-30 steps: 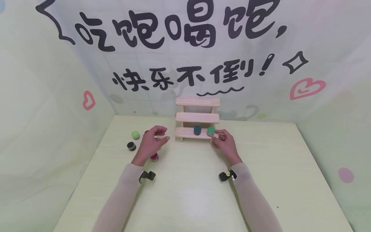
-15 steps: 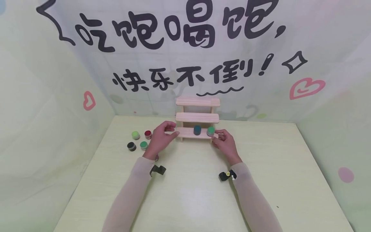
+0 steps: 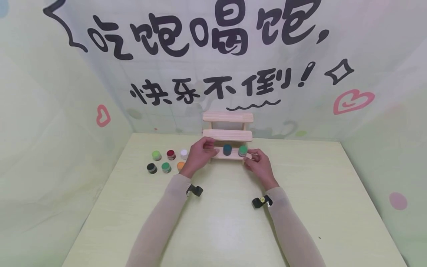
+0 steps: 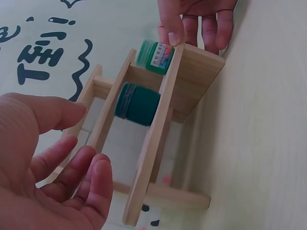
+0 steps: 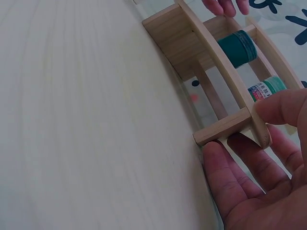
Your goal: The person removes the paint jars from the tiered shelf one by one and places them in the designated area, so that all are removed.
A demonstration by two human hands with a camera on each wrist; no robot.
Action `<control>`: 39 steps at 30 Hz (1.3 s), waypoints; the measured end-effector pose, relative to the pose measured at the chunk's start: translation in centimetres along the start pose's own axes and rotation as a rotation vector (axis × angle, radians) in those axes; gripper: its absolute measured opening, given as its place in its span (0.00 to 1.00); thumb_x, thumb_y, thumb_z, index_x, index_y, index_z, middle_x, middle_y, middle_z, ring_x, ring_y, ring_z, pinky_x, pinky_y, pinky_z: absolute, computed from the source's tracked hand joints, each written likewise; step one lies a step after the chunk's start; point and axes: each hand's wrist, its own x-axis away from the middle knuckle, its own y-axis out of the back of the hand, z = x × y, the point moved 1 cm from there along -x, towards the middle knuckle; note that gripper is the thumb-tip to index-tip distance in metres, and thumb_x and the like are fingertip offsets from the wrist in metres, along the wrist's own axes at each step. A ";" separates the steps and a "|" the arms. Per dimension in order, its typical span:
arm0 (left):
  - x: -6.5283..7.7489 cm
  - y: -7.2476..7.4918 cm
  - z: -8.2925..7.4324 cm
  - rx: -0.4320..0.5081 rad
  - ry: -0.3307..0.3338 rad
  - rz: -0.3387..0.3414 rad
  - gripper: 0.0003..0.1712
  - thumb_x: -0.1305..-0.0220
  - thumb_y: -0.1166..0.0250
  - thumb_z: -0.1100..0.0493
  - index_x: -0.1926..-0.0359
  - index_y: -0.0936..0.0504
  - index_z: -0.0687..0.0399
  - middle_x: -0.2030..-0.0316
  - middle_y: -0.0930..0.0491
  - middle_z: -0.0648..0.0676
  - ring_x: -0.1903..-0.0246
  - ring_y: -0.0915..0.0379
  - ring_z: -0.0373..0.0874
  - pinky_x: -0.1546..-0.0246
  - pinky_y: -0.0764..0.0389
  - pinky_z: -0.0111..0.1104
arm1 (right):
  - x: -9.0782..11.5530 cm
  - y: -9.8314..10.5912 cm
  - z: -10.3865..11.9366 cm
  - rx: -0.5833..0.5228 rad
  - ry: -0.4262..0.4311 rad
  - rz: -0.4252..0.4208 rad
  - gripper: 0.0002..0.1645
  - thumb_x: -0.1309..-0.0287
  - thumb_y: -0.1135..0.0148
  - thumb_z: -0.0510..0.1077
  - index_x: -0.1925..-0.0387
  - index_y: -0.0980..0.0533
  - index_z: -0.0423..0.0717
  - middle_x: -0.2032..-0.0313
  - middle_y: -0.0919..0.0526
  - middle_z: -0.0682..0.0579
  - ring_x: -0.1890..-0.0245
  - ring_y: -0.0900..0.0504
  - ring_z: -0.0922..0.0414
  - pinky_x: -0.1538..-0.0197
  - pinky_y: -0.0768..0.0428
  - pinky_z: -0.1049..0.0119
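Observation:
A three-tier wooden rack (image 3: 227,135) stands against the back cloth. On its lowest shelf sit a dark teal paint jar (image 3: 227,150) and a green paint jar (image 3: 242,151) with a label. My right hand (image 3: 259,167) grips the right end of that shelf, thumb above and fingers beneath, as the right wrist view shows; the thumb is close beside the green jar. At the rack's left side, my left hand (image 3: 200,155) hovers with thumb and fingers apart and holds nothing. In the left wrist view a gap separates its fingertips (image 4: 79,112) from the teal jar (image 4: 137,103).
Left of the rack, more jars stand in two rows on the pale table (image 3: 220,222): light green (image 3: 156,155), red (image 3: 171,154), white (image 3: 184,154), black (image 3: 151,168), green (image 3: 166,167) and orange (image 3: 180,165), the last partly behind my left hand.
My left hand has moved right, from over the loose jars to the lowest shelf, uncovering several of them. My right hand and the two shelved jars have stayed in place.

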 end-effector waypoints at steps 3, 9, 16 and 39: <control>-0.4 -0.9 0.2 -0.026 -0.003 0.013 0.23 0.35 0.25 0.56 0.41 0.18 0.51 0.46 0.16 0.54 0.45 0.17 0.50 0.40 0.15 0.42 | 0.0 0.1 -0.1 -0.003 -0.003 0.000 0.24 0.33 0.31 0.40 0.38 0.24 0.43 0.67 0.15 0.56 0.64 0.13 0.62 0.56 0.10 0.68; -0.9 -2.3 0.5 -0.060 0.001 0.012 0.24 0.35 0.24 0.55 0.39 0.18 0.52 0.45 0.15 0.55 0.44 0.16 0.50 0.41 0.15 0.41 | 0.1 -0.1 0.0 -0.013 -0.005 0.004 0.23 0.33 0.32 0.39 0.38 0.24 0.43 0.65 0.14 0.53 0.64 0.14 0.63 0.56 0.10 0.69; -1.4 -3.6 0.5 -0.177 -0.025 0.015 0.28 0.36 0.23 0.53 0.37 0.17 0.51 0.42 0.14 0.55 0.41 0.18 0.50 0.36 0.18 0.44 | 0.0 0.1 0.0 0.005 -0.004 0.005 0.24 0.32 0.32 0.40 0.38 0.24 0.43 0.58 0.11 0.42 0.63 0.13 0.61 0.55 0.10 0.68; -0.1 -3.1 -0.2 -0.144 -0.057 0.106 0.21 0.36 0.23 0.55 0.44 0.17 0.48 0.51 0.13 0.50 0.50 0.16 0.44 0.46 0.13 0.35 | 0.0 -0.1 0.2 0.005 -0.009 0.004 0.23 0.32 0.32 0.41 0.38 0.24 0.44 0.65 0.14 0.53 0.63 0.14 0.62 0.56 0.10 0.70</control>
